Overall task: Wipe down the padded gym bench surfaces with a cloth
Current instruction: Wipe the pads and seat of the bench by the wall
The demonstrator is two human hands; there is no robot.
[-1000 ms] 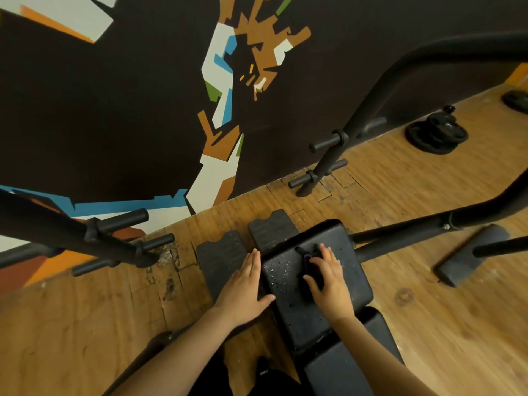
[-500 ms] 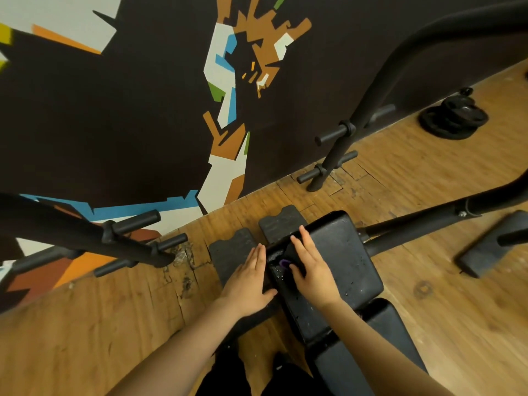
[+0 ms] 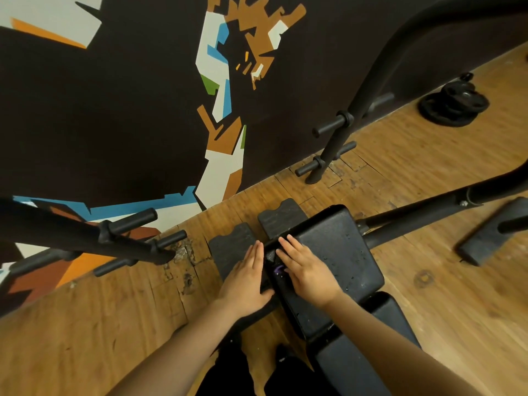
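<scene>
The left hand (image 3: 248,278) lies flat, fingers straight, against the left edge of the black padded surface (image 3: 340,252). Just right, the right hand (image 3: 307,271) presses a mostly hidden dark cloth (image 3: 277,270) there; only a purple bit shows.

The black padded bench (image 3: 340,252) (speckled with droplets) stands on a worn wooden floor (image 3: 428,281); weight plates (image 3: 454,105) lie stacked by the wall.

The black padded bench pad (image 3: 337,252) lies flat, speckled with droplets, extending right of the right hand's fingers (image 3: 288,247). The dark cloth (image 3: 275,265), purple-trimmed, is bunched on its left edge, mostly hidden beneath those fingers.
</scene>
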